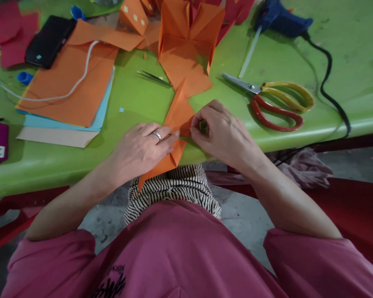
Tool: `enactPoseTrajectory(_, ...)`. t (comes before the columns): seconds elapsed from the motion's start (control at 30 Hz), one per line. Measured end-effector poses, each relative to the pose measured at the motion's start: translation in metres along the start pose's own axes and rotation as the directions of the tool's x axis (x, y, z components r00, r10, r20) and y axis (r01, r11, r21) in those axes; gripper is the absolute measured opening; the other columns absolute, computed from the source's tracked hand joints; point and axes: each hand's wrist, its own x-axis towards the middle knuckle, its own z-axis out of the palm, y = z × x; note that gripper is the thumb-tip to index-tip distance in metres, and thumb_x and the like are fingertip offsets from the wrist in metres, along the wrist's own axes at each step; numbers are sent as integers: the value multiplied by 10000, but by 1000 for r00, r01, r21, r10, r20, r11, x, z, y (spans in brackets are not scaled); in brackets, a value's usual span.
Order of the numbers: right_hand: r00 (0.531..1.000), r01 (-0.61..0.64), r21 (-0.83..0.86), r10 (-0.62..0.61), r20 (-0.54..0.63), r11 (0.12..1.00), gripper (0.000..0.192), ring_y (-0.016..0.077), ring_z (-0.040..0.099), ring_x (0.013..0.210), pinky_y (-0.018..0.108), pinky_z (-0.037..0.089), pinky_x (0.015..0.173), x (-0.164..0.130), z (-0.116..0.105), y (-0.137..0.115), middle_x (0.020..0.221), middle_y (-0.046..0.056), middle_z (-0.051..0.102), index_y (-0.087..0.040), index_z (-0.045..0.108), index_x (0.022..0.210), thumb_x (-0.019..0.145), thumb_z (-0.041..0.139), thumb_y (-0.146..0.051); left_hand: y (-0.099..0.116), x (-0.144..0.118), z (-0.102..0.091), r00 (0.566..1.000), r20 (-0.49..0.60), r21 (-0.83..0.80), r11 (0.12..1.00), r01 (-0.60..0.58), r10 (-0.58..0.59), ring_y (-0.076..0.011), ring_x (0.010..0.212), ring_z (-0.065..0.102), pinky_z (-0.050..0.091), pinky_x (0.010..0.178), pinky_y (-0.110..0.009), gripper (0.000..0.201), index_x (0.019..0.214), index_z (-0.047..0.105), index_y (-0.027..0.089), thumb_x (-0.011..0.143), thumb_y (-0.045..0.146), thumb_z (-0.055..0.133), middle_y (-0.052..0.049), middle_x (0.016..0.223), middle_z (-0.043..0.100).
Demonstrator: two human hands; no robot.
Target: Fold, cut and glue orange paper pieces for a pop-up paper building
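Now pressing folded orange paper (178, 120) flat with open left hand (141, 147); right hand (224, 132) pinching its edge; scissors (272, 101) at two o'clock.

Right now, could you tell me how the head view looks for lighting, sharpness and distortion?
Head view: soft even light, faint shadows under the scissors and orange paper; a pale sheen along the table edge; the edge bows from wide-angle distortion; hands sharp.

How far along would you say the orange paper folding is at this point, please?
Done: one folded orange form lies further back. In hand: left hand presses and right hand pinches a creased orange sheet at the table edge. Left: flat orange sheets remain unfolded.
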Motion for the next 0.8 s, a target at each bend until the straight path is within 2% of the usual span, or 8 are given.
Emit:
enactPoseTrajectory(0.13,988,139,1,-138,-73,990,292,191,582,845,336,491,713,-12,3,2,1102,120,609,-200,693,1064,902,453,-155,-1,1,-1,1000,11,0,1000,-5,5,-251,1056,646,511,875,-398,356,1311,609,121,1018,198,423,-131,1224,701)
enactPoseTrajectory(0.27,960,261,-120,-270,-70,958,343,234,555,910,393,497,776,-25,14,3,1076,116,616,-228,698,1162,915,469,-160,0,1,-2,1000,18,-19,1000,6,-6,-253,1077,631,504,886,-403,364,1331,598,133,1014,202,432,-128,1266,685)
enactPoseTrajectory(0.5,960,234,-379,-275,-55,895,364,236,513,871,386,421,746,-37,18,-4,1072,94,660,-242,644,1270,947,485,-196,5,-2,-2,999,23,-24,999,47,-47,-269,1101,625,505,872,-415,405,1370,572,116,1024,273,431,-133,1309,665)
enactPoseTrajectory(0.63,962,235,-403,-270,-32,885,407,260,500,887,407,398,747,-43,18,-3,1088,99,671,-249,609,1324,936,493,-213,7,-3,-2,997,31,-49,996,77,-76,-272,1117,623,500,888,-427,402,1374,571,127,1013,260,457,-138,1323,657)
enactPoseTrajectory(0.8,957,197,-436,-268,-108,878,414,266,510,900,414,391,763,-49,19,2,1103,92,684,-242,605,1319,915,516,-218,9,-4,2,997,-19,-38,996,77,-77,-264,1135,621,491,915,-425,398,1371,572,121,1028,252,419,-132,1344,650)
